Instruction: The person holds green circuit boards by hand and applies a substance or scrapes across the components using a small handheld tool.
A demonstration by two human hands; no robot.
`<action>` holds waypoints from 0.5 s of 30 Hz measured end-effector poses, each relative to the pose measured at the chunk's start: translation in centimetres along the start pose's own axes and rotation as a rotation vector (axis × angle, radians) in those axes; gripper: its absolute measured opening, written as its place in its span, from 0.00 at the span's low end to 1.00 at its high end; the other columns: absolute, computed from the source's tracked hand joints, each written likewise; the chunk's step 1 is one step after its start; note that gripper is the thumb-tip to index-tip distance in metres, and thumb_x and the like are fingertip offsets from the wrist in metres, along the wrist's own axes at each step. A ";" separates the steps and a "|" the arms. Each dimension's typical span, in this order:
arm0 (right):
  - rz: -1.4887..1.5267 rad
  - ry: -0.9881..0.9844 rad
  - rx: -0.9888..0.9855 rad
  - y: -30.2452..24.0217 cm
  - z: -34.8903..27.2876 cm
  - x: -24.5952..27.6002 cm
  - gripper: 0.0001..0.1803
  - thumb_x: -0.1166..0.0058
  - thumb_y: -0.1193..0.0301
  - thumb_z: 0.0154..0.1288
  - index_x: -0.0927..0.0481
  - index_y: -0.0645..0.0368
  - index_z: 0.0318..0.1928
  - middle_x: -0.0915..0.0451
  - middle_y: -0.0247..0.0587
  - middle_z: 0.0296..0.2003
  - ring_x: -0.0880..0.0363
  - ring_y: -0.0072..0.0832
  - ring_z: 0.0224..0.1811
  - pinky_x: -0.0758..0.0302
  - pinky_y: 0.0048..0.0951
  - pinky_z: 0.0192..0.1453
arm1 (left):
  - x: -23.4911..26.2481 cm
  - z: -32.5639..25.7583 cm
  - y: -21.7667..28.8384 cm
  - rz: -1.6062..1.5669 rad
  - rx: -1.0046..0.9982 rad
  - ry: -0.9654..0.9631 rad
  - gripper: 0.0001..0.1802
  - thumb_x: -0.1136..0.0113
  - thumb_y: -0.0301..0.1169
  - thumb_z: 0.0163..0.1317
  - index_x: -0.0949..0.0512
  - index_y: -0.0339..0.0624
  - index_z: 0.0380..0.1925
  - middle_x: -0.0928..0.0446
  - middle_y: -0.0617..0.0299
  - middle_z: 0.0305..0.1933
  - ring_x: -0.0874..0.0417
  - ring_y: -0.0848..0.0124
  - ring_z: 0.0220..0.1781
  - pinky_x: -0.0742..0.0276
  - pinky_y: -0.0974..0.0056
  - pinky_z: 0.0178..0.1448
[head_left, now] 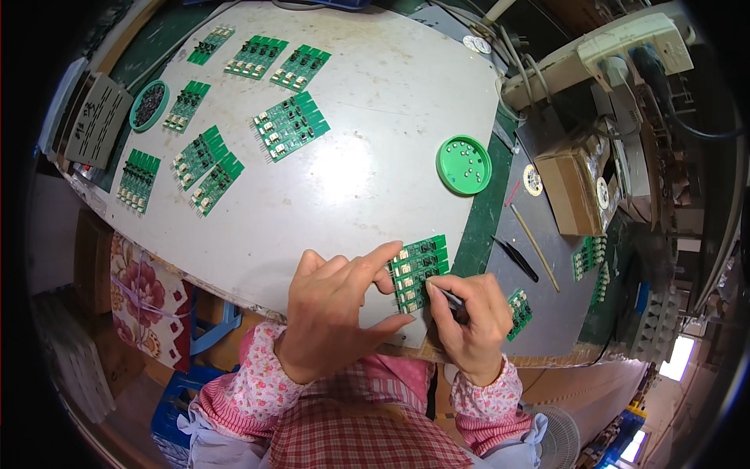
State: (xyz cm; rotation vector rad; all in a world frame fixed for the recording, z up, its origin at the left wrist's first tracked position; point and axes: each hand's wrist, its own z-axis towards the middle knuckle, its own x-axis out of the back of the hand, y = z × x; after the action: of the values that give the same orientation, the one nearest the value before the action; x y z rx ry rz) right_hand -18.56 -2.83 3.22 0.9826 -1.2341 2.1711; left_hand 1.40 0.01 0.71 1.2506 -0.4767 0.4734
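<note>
Near the table's front edge lies a green circuit board panel (420, 270) carrying rows of white and black parts. My left hand (336, 301) steadies it, index fingertip at its upper left corner and thumb at its lower left corner. Over its lower right part, my right hand (473, 316) is closed in a pinch around a slim dark tool (451, 298). The tool's tip is close to the board, but I cannot tell whether it touches. My fingers hide most of the tool, so its kind is unclear.
Several similar boards (291, 127) lie at the far left beside a round dish of dark parts (149, 105). A green dish (464, 165) with small parts stands to the right. Further right are black tweezers (516, 259), a thin stick (536, 248), a cardboard box (569, 191) and a power strip (637, 48).
</note>
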 end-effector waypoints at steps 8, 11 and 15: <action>-0.026 0.000 0.081 0.3 -0.3 -0.3 0.13 0.27 0.80 0.58 0.12 0.60 0.44 0.19 0.39 0.32 0.19 0.35 0.31 0.24 0.34 0.32 | -0.2 -0.1 -0.2 0.008 -0.030 0.026 0.46 0.15 0.38 0.42 0.22 0.45 0.66 0.21 0.78 0.35 0.27 0.75 0.29 0.40 0.62 0.42; -0.030 0.019 0.083 0.2 -0.1 -0.4 0.12 0.26 0.81 0.57 0.12 0.60 0.42 0.18 0.39 0.30 0.21 0.32 0.28 0.26 0.32 0.30 | -0.2 -0.1 -0.2 0.013 -0.025 0.023 0.46 0.15 0.39 0.42 0.22 0.45 0.65 0.21 0.78 0.35 0.28 0.76 0.29 0.41 0.63 0.42; -0.044 0.011 0.084 0.2 -0.1 -0.4 0.12 0.26 0.81 0.57 0.12 0.60 0.42 0.18 0.39 0.30 0.21 0.32 0.28 0.26 0.32 0.30 | -0.3 0.0 -0.2 0.014 -0.028 0.032 0.46 0.14 0.38 0.41 0.22 0.45 0.65 0.21 0.78 0.35 0.28 0.76 0.29 0.41 0.63 0.42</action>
State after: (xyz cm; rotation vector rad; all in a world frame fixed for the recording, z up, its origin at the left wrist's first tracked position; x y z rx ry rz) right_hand -18.49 -2.85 2.76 1.0203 -1.1145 2.2069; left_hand 1.31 -0.01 0.41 1.2119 -0.4639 0.4966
